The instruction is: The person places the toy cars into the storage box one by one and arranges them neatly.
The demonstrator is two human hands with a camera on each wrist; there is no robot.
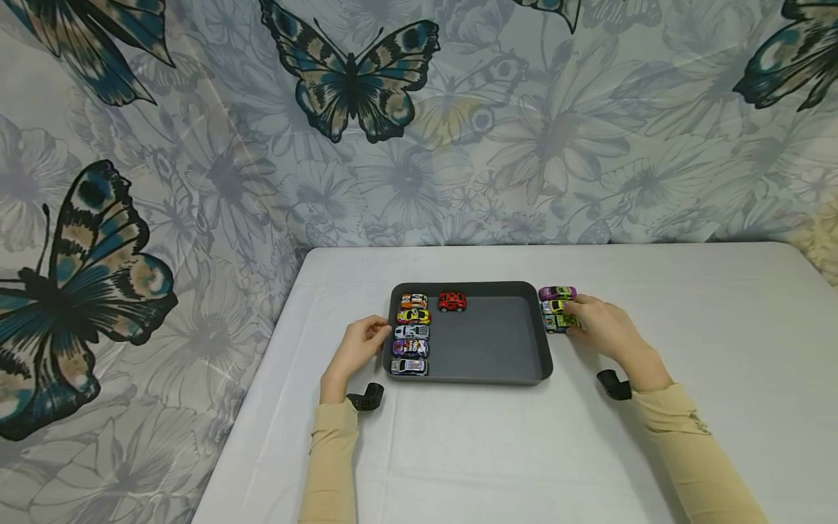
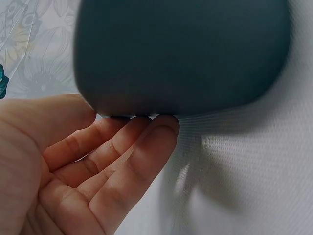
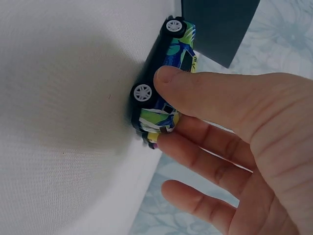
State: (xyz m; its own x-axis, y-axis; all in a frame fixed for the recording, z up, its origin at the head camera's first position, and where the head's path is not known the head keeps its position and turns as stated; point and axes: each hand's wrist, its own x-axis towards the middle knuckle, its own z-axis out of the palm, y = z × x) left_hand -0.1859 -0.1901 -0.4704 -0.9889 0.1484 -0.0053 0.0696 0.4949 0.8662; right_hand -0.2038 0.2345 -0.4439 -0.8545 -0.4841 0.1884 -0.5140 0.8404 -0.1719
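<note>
Toward the middle of the table, a dark grey tray (image 1: 484, 342) holds a column of several small toy cars (image 1: 411, 332) along its left side, plus a red toy car (image 1: 452, 301) near the back. My left hand (image 1: 360, 346) touches the tray's left end with thumb and fingertips, as the left wrist view confirms. To the right of the tray, my right hand (image 1: 605, 329) grips a green-and-blue toy car (image 3: 168, 100), its thumb on the car's side. A yellow-green car (image 1: 554, 307) and a purple car (image 1: 556, 292) stand behind it, partly covered by the fingers.
White cloth covers the table (image 1: 471, 451). Behind and to the left hangs a floral fabric backdrop (image 1: 406, 189) with butterflies. A black wrist camera (image 1: 368, 397) sits on the left wrist, another black camera (image 1: 614, 386) on the right.
</note>
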